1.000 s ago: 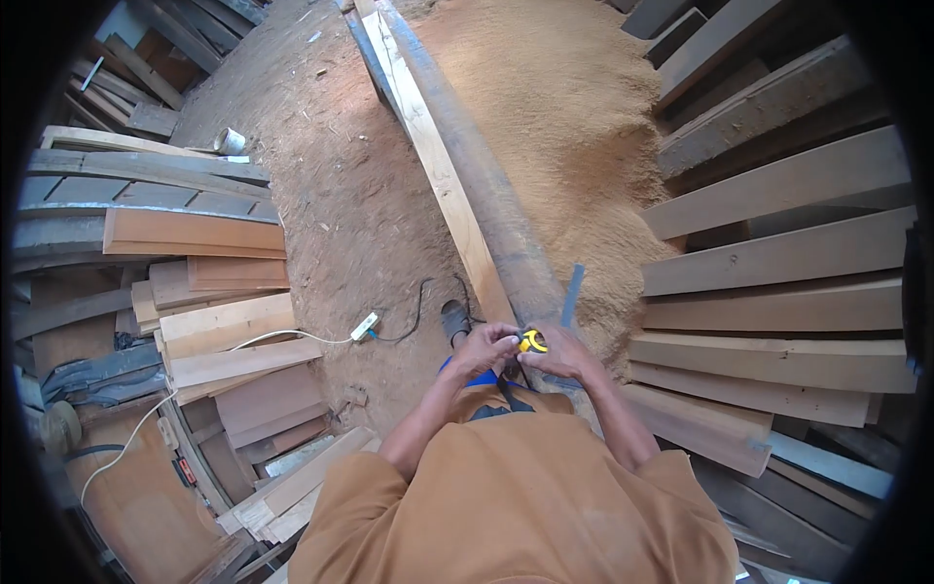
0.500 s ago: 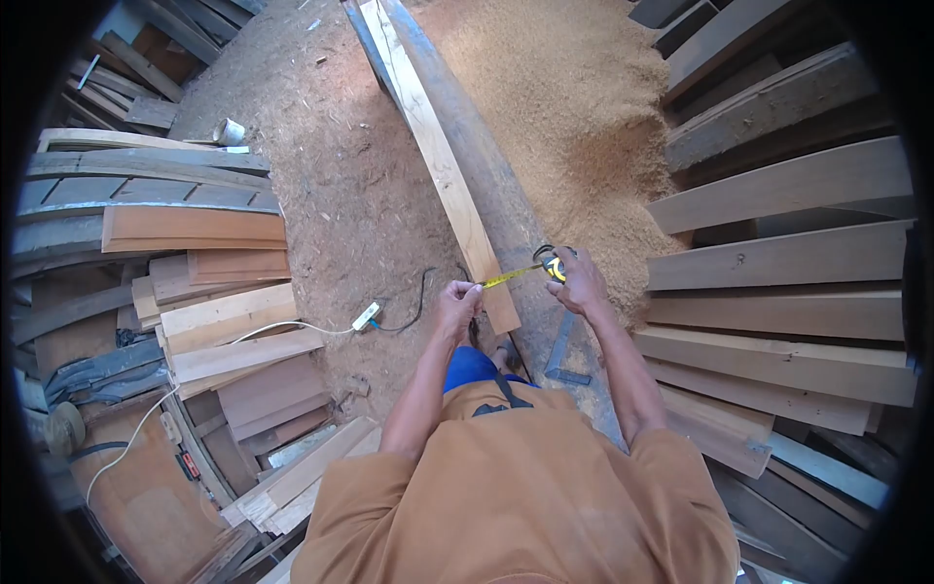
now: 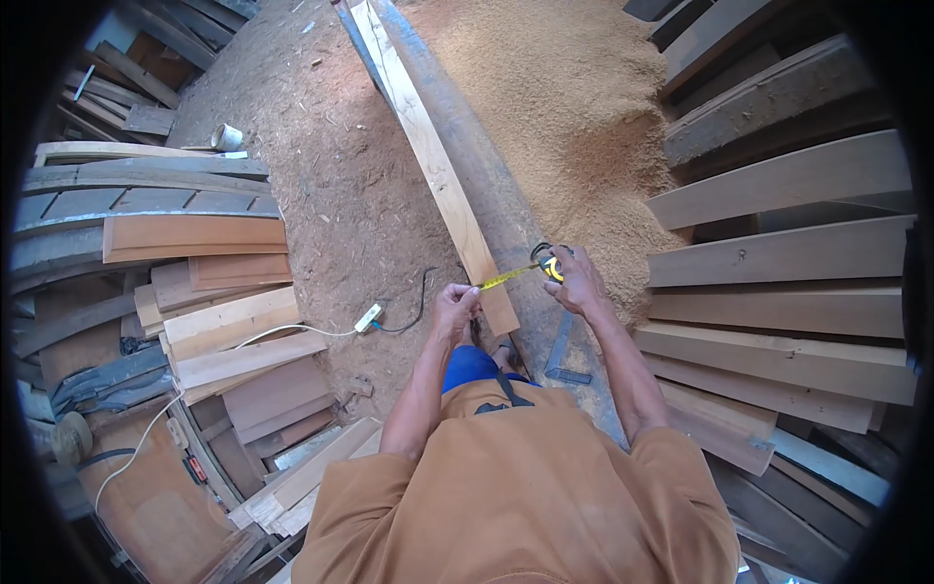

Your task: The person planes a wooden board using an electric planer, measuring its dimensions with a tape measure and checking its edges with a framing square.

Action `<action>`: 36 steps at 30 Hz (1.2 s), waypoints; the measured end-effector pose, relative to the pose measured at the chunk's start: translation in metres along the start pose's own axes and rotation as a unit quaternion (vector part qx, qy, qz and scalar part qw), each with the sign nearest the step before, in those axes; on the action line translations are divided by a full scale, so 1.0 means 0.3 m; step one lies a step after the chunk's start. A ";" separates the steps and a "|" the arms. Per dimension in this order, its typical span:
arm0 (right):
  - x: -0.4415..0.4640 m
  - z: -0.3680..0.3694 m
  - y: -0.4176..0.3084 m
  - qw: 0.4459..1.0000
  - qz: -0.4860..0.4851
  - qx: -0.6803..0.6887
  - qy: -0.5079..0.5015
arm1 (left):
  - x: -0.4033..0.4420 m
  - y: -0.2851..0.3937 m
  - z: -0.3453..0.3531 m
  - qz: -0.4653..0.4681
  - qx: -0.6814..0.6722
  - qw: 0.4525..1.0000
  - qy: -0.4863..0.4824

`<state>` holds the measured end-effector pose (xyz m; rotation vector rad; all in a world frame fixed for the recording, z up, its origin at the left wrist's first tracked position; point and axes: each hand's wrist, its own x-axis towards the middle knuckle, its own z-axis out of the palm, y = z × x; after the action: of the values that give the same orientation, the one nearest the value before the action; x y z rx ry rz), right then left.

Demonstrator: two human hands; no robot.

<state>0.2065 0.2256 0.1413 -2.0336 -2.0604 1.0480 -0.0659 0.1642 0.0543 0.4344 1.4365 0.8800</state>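
Note:
A long pale wooden plank [image 3: 440, 173] lies lengthwise on a worn workbench [image 3: 491, 190], its near end just in front of my body. Across that end runs a short length of yellow blade from a tape measure [image 3: 553, 269]. My left hand [image 3: 457, 306] pinches the free end of the blade at the plank's left edge. On the right, my right hand [image 3: 578, 280] is wrapped around the black-and-yellow tape case, beside the plank. A metal try square [image 3: 561, 355] rests on the bench below my right hand.
Boards [image 3: 778, 253] are stacked along the right side, and more stacked timber [image 3: 233, 321] fills the left. A pile of sawdust [image 3: 564, 107] lies beyond the bench. A white power strip [image 3: 368, 317] with cords sits on the dusty floor to the left.
Almost nothing has moved; the view has shifted very slightly. Both hands keep the tape blade stretched across the plank's near end.

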 end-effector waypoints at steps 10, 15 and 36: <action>-0.184 0.132 0.132 0.995 -0.012 0.100 0.026 | 0.089 -0.258 0.004 0.022 -0.078 0.996 -0.023; -0.514 0.294 0.326 0.991 0.095 0.044 -0.082 | 0.085 -0.180 0.063 0.003 -0.124 0.985 -0.123; -0.417 -0.285 -0.415 0.918 -0.221 0.283 0.168 | -0.539 0.780 0.247 0.161 -0.393 0.823 -0.378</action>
<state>0.1569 0.1608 0.3196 -1.2784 -1.6634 0.9702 -0.0396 0.2097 0.3435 0.3267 0.2015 1.2909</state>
